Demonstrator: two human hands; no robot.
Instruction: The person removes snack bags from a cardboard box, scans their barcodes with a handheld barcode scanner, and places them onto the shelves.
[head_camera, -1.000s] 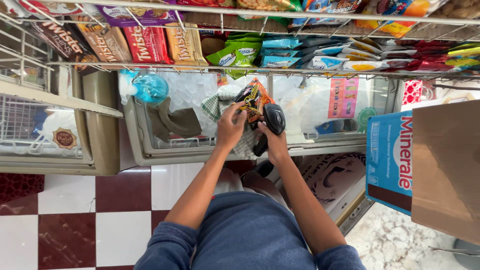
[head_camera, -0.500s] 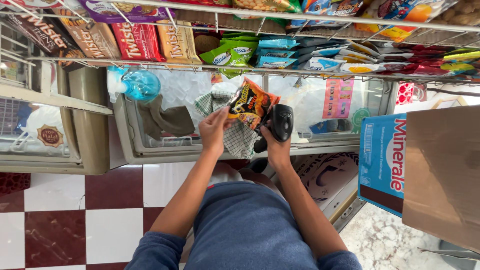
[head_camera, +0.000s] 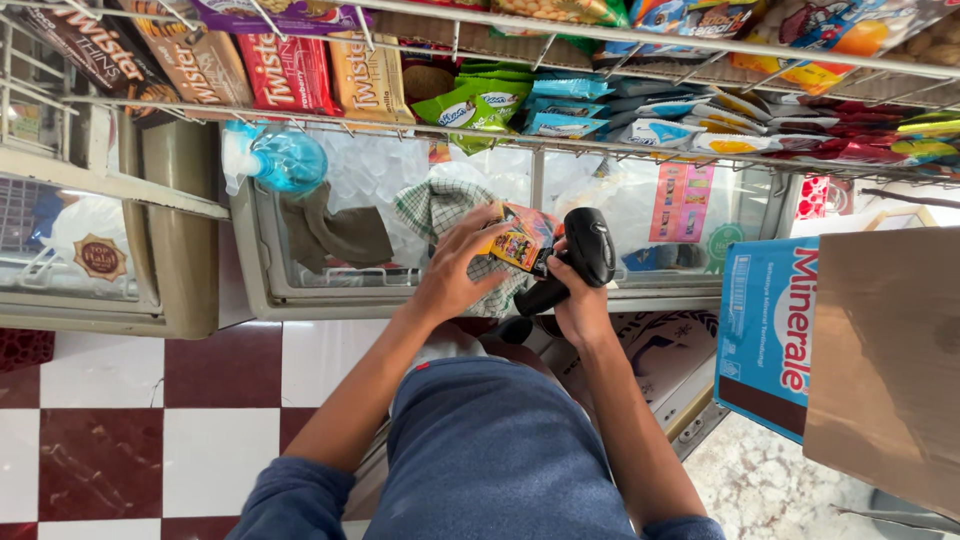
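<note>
1. Nearest the camera, the person's two bare forearms reach out over blue clothing above a red-and-white checked floor (head_camera: 120, 420).
2. The left hand (head_camera: 452, 270) is closed lightly around one small orange snack packet (head_camera: 522, 238), fingers curled over its near left edge, thumb hidden beneath.
3. The right hand (head_camera: 578, 300) is wrapped tight round the grip of one black handheld scanner (head_camera: 580, 258), whose head rises up and away from the wrist.
4. The packet lies just left of the scanner head, touching or nearly so. Its long axis runs left to right, tilted slightly down toward the scanner. The left hand is the nearer of the two to the packet.
5. Under the hands sits a glass-topped chest freezer (head_camera: 300, 300) with one checked cloth (head_camera: 430, 205), one brown cloth (head_camera: 335, 235) and one blue bottle (head_camera: 285, 158) on its lid.
6. At the right stands one blue carton (head_camera: 765, 330) beside a brown cardboard box (head_camera: 890, 360).
7. Farthest, wire racks (head_camera: 600, 130) hold many snack packs, too crowded to count.
</note>
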